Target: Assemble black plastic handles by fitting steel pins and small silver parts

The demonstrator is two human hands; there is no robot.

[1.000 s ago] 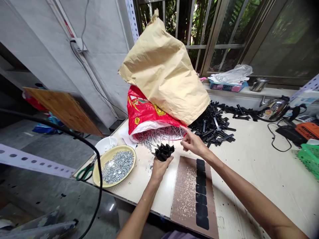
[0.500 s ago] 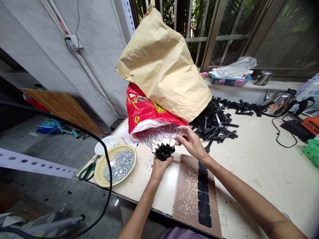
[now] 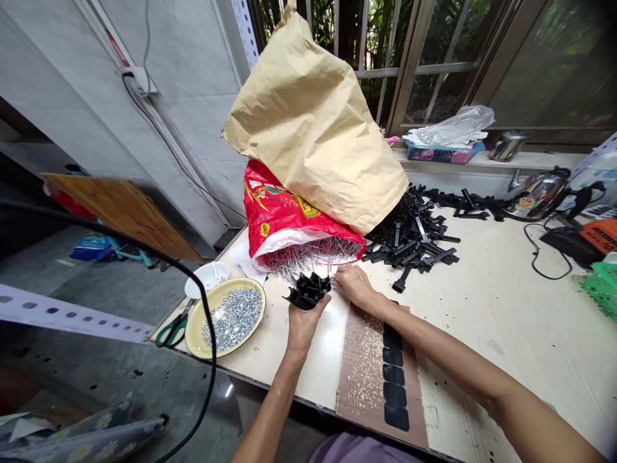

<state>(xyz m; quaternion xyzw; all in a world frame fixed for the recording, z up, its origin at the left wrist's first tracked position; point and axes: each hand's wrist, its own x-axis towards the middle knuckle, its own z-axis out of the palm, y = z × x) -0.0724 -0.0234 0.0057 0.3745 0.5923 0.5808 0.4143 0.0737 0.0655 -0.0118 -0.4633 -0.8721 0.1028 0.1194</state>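
Observation:
My left hand (image 3: 303, 325) is wrapped round a bundle of black plastic parts (image 3: 308, 290), their flared ends upward. Close against the bundle's right side, my right hand (image 3: 354, 284) has its fingers pinched together; what is between them is too small to make out. Just behind both hands, a red bag (image 3: 279, 206) lies with its mouth toward me, and many thin metal rods (image 3: 315, 252) spill from it. A yellow dish (image 3: 191, 339) of small shiny metal pieces (image 3: 234, 320) stands to the left of my left hand.
Brown paper sack (image 3: 313, 122) leans over the red bag. Black plastic parts (image 3: 409, 235) are heaped at the back right, near a kettle (image 3: 542, 193). A brown board (image 3: 359, 399) carries a row of black pads (image 3: 395, 393). Scissors (image 3: 169, 331) lie left; a black cable (image 3: 209, 386) hangs in front.
My right hand has come down from the bag's mouth to the bundle's side, and the rod in its fingers no longer shows. My left hand has shifted slightly left with the bundle.

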